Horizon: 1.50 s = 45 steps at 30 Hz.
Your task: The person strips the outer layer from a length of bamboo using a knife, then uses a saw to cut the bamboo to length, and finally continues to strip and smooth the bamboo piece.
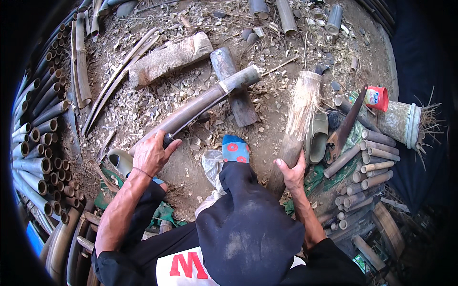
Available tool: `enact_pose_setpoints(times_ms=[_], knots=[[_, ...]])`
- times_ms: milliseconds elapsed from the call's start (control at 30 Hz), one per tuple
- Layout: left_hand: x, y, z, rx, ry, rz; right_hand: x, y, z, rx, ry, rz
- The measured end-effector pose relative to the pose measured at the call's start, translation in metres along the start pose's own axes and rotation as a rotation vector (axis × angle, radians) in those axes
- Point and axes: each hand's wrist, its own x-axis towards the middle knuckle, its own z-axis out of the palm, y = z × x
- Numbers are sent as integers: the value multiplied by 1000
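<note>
The left hand (151,153) is closed around the dark handle of a long machete (191,112), whose blade tip rests on a grey chopping log (232,86). The right hand (292,172) grips a thick, fibrous bamboo section (298,124) standing tilted on chip-strewn dirt. Smooth cut bamboo tubes (38,157) are stacked at left; a saw (344,126) and red cup (377,98) lie right.

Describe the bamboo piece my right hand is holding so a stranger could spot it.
Start at the blue sock in the middle, then look right. The bamboo piece leans up from the right hand. Unlike the small cut tubes beside it, it is long, thick and pale-frayed at the top.
</note>
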Motion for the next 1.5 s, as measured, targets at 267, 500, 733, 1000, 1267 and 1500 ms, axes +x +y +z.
enact_pose_setpoints(times_ms=[267,500,733,1000,1267,1500], knots=[[-1,-2,6,7,35,10,-3,7,-1,49,5,49],[-3,-7,7,-24,30,9,-4,9,1,53,-5,63],[-2,-4,6,3,11,-6,-4,11,4,79,-19,73],[-2,-1,15,84,42,-51,3,-15,20,-23,-91,-95],[-3,14,-4,111,59,-19,37,-41,42,-264,-238,-141],[-3,36,-30,116,-41,-79,39,-53,46,302,158,-613]])
